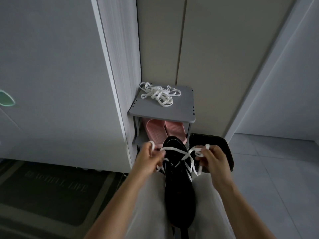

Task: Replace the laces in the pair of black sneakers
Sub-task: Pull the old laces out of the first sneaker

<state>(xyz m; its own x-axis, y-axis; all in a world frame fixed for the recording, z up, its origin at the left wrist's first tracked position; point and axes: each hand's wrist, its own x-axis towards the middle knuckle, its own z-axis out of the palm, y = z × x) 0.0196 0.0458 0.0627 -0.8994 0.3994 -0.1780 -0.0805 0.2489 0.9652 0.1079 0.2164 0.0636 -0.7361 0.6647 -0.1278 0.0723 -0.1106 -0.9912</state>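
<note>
Lace on black sneaker is pinched by left hand and right hand; doormat ends "LIFE".

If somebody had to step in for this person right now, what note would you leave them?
Left hand: pinches one end of the white lace.
Right hand: pinches the other end.
Black sneaker: lies on the lap, with the lace crossing over it.
Loose white laces: heaped on top of the grey shoe rack.
Done: this lace is in the shoe and crosses once.
Left: finish lacing and tie this shoe, then do the second sneaker, which is not in view.
</note>
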